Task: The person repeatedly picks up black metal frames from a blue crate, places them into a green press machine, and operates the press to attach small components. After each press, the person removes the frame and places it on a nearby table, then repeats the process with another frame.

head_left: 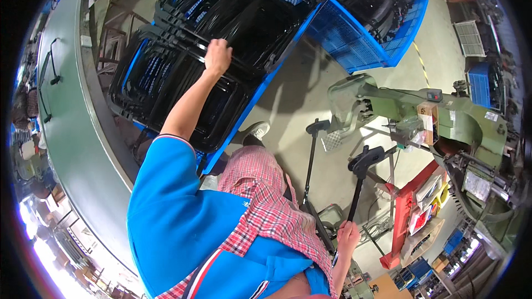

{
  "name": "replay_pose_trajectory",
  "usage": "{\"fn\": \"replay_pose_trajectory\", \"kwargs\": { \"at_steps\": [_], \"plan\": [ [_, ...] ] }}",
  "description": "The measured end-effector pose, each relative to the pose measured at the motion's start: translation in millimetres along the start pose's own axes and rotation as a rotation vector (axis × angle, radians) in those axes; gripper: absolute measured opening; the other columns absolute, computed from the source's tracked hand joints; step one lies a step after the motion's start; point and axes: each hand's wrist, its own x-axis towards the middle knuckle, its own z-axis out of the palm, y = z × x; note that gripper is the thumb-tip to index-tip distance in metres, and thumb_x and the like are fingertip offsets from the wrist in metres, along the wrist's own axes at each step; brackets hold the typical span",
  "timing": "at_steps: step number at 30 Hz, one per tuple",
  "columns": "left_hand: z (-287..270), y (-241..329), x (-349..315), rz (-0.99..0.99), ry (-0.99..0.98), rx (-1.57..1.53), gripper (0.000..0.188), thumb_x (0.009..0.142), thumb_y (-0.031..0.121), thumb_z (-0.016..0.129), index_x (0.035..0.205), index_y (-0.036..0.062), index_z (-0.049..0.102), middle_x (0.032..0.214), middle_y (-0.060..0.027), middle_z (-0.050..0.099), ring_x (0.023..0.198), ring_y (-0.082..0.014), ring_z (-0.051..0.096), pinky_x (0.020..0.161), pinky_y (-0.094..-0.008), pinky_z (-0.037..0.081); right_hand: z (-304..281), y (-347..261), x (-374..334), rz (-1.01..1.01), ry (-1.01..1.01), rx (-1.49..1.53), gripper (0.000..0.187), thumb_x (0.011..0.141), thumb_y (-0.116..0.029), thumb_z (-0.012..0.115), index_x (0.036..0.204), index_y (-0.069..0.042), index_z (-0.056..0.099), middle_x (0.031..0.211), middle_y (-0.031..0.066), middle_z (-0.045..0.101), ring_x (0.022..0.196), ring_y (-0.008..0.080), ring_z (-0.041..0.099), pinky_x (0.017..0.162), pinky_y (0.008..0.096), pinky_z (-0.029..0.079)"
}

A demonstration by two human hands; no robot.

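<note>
My left hand (219,56) reaches to a dense stack of glossy black frames (244,22) at the upper left. Its fingers are curled closed around a dark bar at the top of the stack. Blue plastic crate walls (235,127) show along the stack's right side. Low on the right, my right hand (348,236) is wrapped around a black tubular frame (356,202). Two thin legs of this frame stand up, each topped by a bulky black joint. My apron and body hide part of its lower end.
A blue crate (354,36) of black parts stands at the upper right. The long green tabletop (75,133) runs along the left. To the right is a green machine (410,108) with a red stand (400,216). A shoe (257,130) is beside the crate.
</note>
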Motion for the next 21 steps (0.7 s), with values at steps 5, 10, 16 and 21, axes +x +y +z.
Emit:
{"fn": "replay_pose_trajectory", "kwargs": {
  "at_steps": [5, 10, 16, 21],
  "plan": [
    [43.4, 0.1, 80.5, -0.082, 0.040, -0.305, 0.032, 0.080, 0.024, 0.065, 0.106, 0.0054, 0.060, 0.102, -0.0172, 0.062, 0.099, -0.0352, 0.059, 0.086, -0.0426, 0.048, -2.7, -2.0, 1.5, 0.036, -0.014, -0.075, 0.032, 0.096, -0.019, 0.044, 0.068, -0.003, 0.049, 0.053, -0.0019, 0.043, 0.046, 0.0047, 0.037, 0.042, 0.0247, 0.027],
    [84.7, 50.7, 208.9, 0.045, 0.143, -0.272, 0.041, 0.079, 0.024, 0.064, 0.111, -0.0012, 0.057, 0.114, -0.0235, 0.059, 0.102, -0.0398, 0.060, 0.088, -0.0449, 0.049, -2.4, 20.2, 20.9, 0.017, 0.032, -0.163, 0.032, 0.099, -0.021, 0.044, 0.071, -0.005, 0.049, 0.052, -0.0038, 0.040, 0.044, 0.0036, 0.035, 0.040, 0.0223, 0.025],
    [80.9, 118.7, 269.9, -0.469, -0.241, -0.010, 0.065, 0.084, 0.035, 0.067, 0.128, -0.0023, 0.038, 0.121, -0.0210, 0.061, 0.115, -0.0318, 0.059, 0.091, -0.0411, 0.049, 21.3, 3.5, 30.9, 0.183, 0.055, -0.037, 0.028, 0.096, -0.017, 0.048, 0.071, -0.003, 0.050, 0.054, -0.0032, 0.045, 0.048, 0.0030, 0.038, 0.043, 0.0221, 0.027],
    [83.7, 90.8, 272.4, -0.230, -0.180, 0.094, 0.032, 0.087, 0.011, 0.051, 0.116, -0.0041, 0.049, 0.114, -0.0222, 0.064, 0.107, -0.0363, 0.063, 0.091, -0.0434, 0.051, 22.6, -3.0, 34.2, 0.192, 0.024, 0.058, 0.028, 0.098, -0.019, 0.046, 0.074, -0.004, 0.049, 0.055, -0.0037, 0.043, 0.047, 0.0029, 0.037, 0.042, 0.0212, 0.027]
  ]
}}
